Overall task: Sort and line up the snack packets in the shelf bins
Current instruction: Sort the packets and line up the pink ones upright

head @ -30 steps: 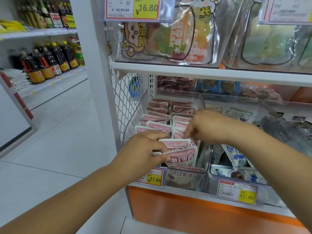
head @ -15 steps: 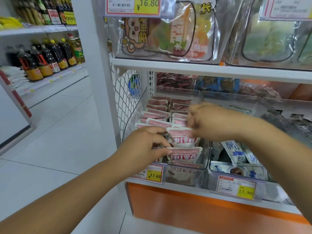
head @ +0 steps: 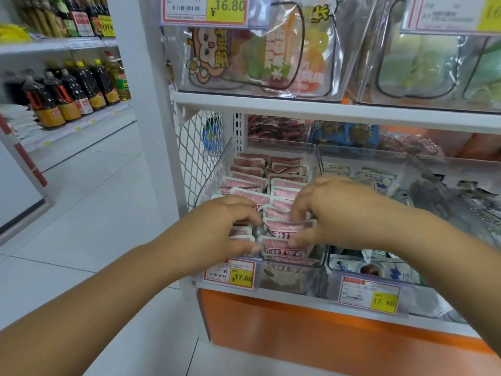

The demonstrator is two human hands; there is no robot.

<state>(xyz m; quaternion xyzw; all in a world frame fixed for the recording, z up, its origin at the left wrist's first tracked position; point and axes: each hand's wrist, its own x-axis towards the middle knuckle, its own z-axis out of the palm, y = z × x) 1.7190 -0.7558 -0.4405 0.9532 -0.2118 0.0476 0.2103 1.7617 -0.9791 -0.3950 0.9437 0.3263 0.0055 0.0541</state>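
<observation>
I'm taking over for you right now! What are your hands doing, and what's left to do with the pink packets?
Left hand: grips the front pink packets of the left column.
Right hand: pinches one packet in the right column.
All sit in the clear bin.
Done: back rows stand in two lines.
Left to do: straighten the front ones; the blue-white packets next door look jumbled.

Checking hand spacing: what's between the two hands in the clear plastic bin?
Head view: pink-and-white snack packets fill the gap between the left hand and right hand, inside the clear plastic bin.
</observation>
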